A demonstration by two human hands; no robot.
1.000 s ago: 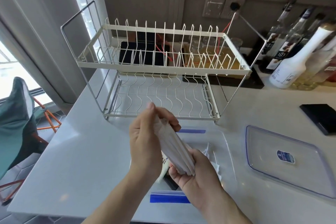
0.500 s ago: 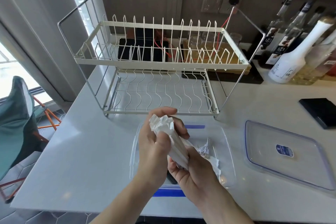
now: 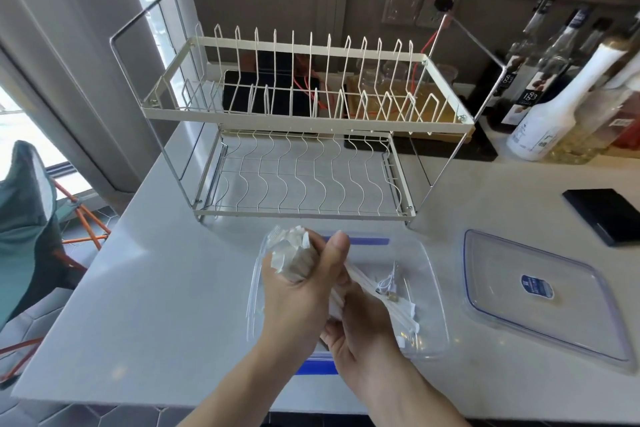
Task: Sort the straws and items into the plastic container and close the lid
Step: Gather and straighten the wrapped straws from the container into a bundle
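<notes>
1. at the centre of the counter, the left hand (image 3: 304,291) has its fingers and thumb curled round the upper end of a bundle of paper-wrapped straws (image 3: 294,255), whose crumpled white tips stick out above the fist.
2. the right hand (image 3: 360,333) sits just below and to the right, fingers wrapped round the lower part of the same bundle; the straws run diagonally between the two hands, down toward the right.
3. both hands hold the bundle over the clear plastic container (image 3: 429,274), which stands open on the counter with a blue clip on its far edge and another on its near edge.
4. inside the container, to the right of the hands, lie a coiled white cable (image 3: 388,284) and some small white packets (image 3: 410,319); what else is under the hands cannot be told.
5. the clear lid (image 3: 540,295) lies flat on the counter, apart from the container on its right, blue label facing up.
6. behind the container stands a cream two-tier wire dish rack (image 3: 304,114).
7. bottles (image 3: 568,94) crowd the far right corner, and a black flat object (image 3: 606,215) lies near the right edge of the white counter (image 3: 138,288).
</notes>
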